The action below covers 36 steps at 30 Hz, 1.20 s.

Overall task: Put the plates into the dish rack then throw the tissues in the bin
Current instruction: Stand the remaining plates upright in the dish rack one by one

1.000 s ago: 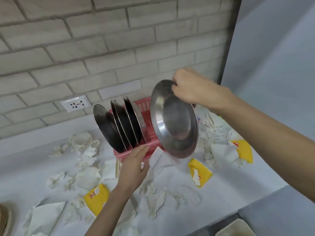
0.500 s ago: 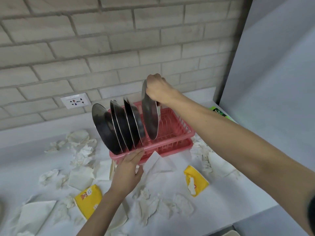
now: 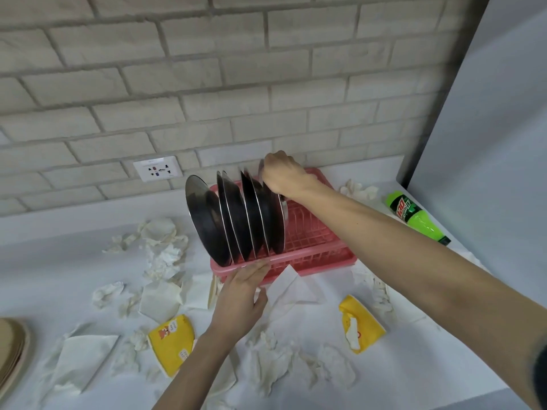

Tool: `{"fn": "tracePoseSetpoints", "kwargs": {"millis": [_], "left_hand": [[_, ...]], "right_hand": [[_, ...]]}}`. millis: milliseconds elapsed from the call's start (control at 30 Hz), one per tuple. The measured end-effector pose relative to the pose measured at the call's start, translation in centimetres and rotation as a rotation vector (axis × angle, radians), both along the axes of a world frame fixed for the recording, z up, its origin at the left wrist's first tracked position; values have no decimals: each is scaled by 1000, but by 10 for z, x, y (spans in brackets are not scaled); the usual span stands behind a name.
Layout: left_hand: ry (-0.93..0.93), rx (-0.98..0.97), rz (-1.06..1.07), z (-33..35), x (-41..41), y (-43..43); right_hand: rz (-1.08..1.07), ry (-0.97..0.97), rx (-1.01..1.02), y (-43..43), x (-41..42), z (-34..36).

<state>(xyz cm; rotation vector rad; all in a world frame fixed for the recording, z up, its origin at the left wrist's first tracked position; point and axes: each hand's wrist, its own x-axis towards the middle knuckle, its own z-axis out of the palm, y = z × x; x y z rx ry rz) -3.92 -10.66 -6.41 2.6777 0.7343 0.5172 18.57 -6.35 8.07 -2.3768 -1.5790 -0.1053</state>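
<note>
A pink dish rack [image 3: 319,253] stands on the white counter against the brick wall. Several steel plates [image 3: 233,217] stand on edge in its left half. My right hand [image 3: 281,176] grips the top rim of the rightmost plate [image 3: 276,223], which stands upright in the rack beside the others. My left hand [image 3: 239,294] rests with straight fingers on the rack's front rim. Crumpled white tissues [image 3: 162,250] lie scattered left of the rack, and more tissues [image 3: 284,359] lie in front of it.
Two yellow wrappers [image 3: 173,341] [image 3: 362,325] lie among the tissues. A green soda bottle [image 3: 417,217] lies on its side at the right by a grey panel. A wall socket [image 3: 157,171] sits behind the rack. A tan stack [image 3: 11,347] shows at the left edge.
My right hand has brought the plate from in front of the rack down into a slot beside the other plates. My left hand has stayed on the rack's front rim.
</note>
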Motion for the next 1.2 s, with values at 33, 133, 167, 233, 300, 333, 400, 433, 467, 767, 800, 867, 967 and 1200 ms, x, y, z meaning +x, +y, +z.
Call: {"fn": "tracePoseSetpoints", "kwargs": {"millis": [33, 133, 167, 233, 300, 333, 400, 433, 467, 767, 800, 867, 967, 1200], "left_hand": [[2, 2, 4, 0, 0, 0], [2, 11, 10, -1, 0, 0], [4, 3, 9, -1, 0, 0], [7, -9, 8, -2, 0, 1], [7, -18, 15, -2, 0, 1], [7, -22, 15, -2, 0, 0], [8, -32, 12, -2, 1, 0], [8, -36, 11, -2, 1, 1], [9, -40, 10, -2, 1, 1], [-21, -76, -7, 1, 2, 1], [-27, -83, -12, 1, 2, 1], [-38, -117, -27, 3, 2, 0], [-70, -168, -43, 5, 2, -1], [-215, -256, -33, 23, -14, 2]], "right_hand": [[23, -43, -7, 0, -2, -4], [41, -74, 20, 0, -6, -10], [42, -76, 28, 1, -7, -11], [41, -60, 35, 0, -9, -11], [47, -40, 30, -1, -11, -12], [50, -43, 25, -1, -11, -13], [56, -71, 13, -1, -11, -16], [56, -84, 7, -1, -10, -17], [51, -92, 4, -2, -10, -18], [25, -7, 50, -21, -11, -24], [0, 37, 83, -24, -12, -24], [-27, 72, 116, -28, -14, -24], [-38, 40, 109, -33, -14, -24], [-10, -122, 242, -41, -24, 0]]}}
